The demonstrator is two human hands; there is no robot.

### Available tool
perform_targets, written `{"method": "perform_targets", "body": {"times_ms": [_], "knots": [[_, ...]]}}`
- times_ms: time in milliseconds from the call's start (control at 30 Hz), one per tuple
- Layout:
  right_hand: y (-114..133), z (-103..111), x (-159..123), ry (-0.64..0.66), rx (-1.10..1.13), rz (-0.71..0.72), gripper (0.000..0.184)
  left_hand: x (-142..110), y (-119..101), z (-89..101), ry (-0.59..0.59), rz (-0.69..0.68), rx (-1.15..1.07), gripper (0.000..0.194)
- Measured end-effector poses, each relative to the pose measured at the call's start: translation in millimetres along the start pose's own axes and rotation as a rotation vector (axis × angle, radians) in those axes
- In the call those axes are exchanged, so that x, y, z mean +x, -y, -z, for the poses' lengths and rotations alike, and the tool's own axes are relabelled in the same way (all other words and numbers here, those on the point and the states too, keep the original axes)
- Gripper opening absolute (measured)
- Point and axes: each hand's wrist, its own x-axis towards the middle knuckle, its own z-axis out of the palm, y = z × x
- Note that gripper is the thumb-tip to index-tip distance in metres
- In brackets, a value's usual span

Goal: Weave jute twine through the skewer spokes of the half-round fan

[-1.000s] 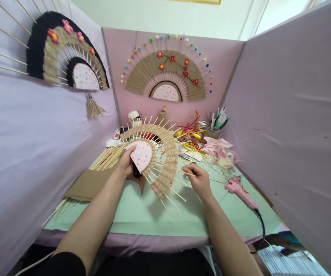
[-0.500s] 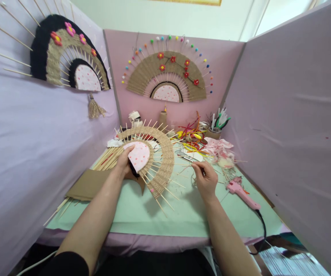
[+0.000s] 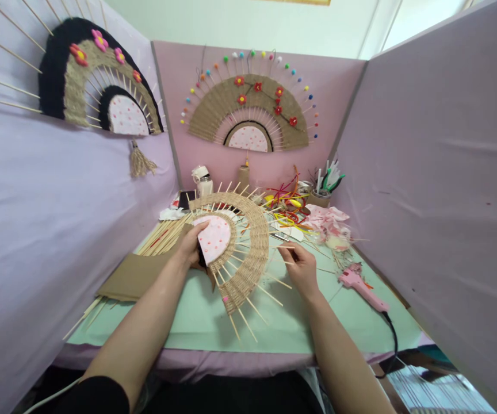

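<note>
In the left hand [image 3: 189, 246], a tan, stick-ribbed woven fan [image 3: 259, 236].

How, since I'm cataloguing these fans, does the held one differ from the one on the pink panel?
The held fan is tilted sideways; the panel fan hangs arch upward. The held fan's visible stick tips are bare; the panel fan's carry coloured balls. The panel fan's band bears red flowers; the held fan's shows none. Both have dotted half-round centres.

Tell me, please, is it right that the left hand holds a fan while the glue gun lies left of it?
Not quite: the glue gun lies right of the fan, as the head view shows; the left hand does hold it.
</note>
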Motion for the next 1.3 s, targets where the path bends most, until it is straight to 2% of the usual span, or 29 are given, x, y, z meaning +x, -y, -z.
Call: {"method": "perform_targets", "body": {"times_ms": [133, 300, 533, 767, 1067, 1300], "knots": [[-0.9, -3.0, -1.8, 0.057, -0.008, -0.026, 0.023, -1.8, 7.1, -5.9, -0.019, -0.014, 0.072, 0.031], [-5.1, -1.7, -1.0, -0.053, -0.01, -0.032, 0.021, -6.2, 2.3, -8.4, -0.007, 0.015, 0.041, 0.037], [-6.1, 1.1, 0.9, -0.077, -0.014, -0.023, 0.02, -12.6, -2.7, -12.0, 0.001, 0.058, 0.056, 0.042], [-6.4, 4.4, 1.6, -0.139, -0.052, 0.021, 0.018, -8.9, -4.4, -3.4, 0.022, 0.082, 0.013, 0.037], [-1.0, 9.5, 4.3, -0.25, -0.089, 0.165, 0.01, -7.6, -9.0, 2.6, 0.003, 0.117, 0.047, 0.032], [-2.1, 11.5, 6.0, -0.228, -0.07, 0.169, 0.008, -9.7, -12.2, 5.4, -0.014, 0.134, 0.073, 0.025]]}}
